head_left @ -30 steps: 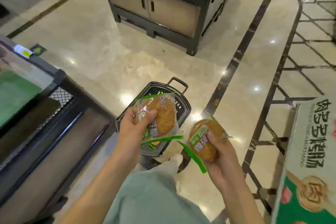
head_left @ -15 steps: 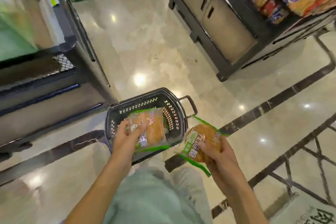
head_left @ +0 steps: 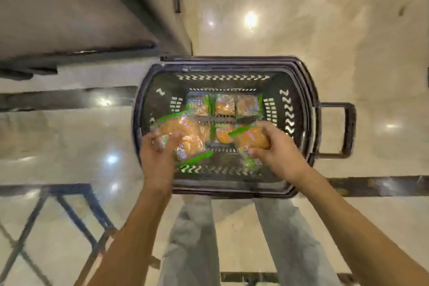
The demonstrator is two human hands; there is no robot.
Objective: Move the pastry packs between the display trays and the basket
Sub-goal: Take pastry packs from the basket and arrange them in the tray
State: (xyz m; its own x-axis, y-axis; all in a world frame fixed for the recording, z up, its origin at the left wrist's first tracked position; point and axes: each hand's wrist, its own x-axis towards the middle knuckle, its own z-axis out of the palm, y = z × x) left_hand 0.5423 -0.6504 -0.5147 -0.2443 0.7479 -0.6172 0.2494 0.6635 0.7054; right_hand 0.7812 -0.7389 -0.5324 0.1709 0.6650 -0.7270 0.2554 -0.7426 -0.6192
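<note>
A black plastic basket (head_left: 301,90) stands on the floor right below me. Several clear, green-edged pastry packs (head_left: 224,105) lie on its bottom. My left hand (head_left: 157,158) grips one round golden pastry pack (head_left: 185,133) over the basket's left side. Over the right side, my right hand (head_left: 276,146) grips a second pastry pack (head_left: 251,138). Both packs are inside the rim, just above the ones lying there. No display tray shows in this view.
The basket's handle (head_left: 346,130) sticks out to the right. A dark display stand base (head_left: 97,37) rises at the upper left, close to the basket's far left corner. My legs (head_left: 192,239) stand just behind the basket. Glossy marble floor with dark inlay strips surrounds everything.
The view has swung down over the basket. Both hands have moved forward and lower, carrying their packs from above the basket's near side to inside its rim.
</note>
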